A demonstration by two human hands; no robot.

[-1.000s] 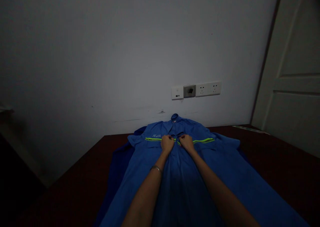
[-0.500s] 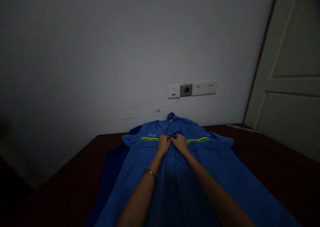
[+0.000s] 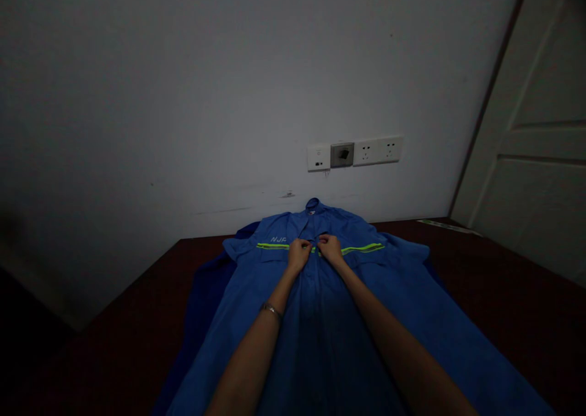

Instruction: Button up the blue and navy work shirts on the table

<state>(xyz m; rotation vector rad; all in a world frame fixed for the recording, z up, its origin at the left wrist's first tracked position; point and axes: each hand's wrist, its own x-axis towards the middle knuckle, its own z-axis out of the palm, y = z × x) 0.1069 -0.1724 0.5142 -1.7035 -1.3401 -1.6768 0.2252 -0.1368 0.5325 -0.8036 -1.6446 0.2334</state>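
Note:
A blue work shirt [image 3: 389, 294] lies spread out, front up, its collar toward the wall. Yellow-green strips cross its chest, and white letters show on the left side. My left hand [image 3: 299, 255] pinches the shirt front near the middle of the chest, left of the opening. Across a small gap, my right hand [image 3: 330, 249] is closed on the cloth at the other side of the opening. The fingertips are small and dim, so any button between them is hidden. Under the shirt, a darker blue garment [image 3: 206, 294] sticks out at the left.
The dark red tabletop [image 3: 155, 288] carries the garments and meets a pale wall [image 3: 206, 99]. A row of sockets [image 3: 366, 152] sits on the wall. A flat printed strip [image 3: 448, 227] lies at the back right, near a white panelled door [image 3: 540, 178].
My hands have moved slightly apart at the shirt's chest; before, their fingertips met. The camera view has shifted a little.

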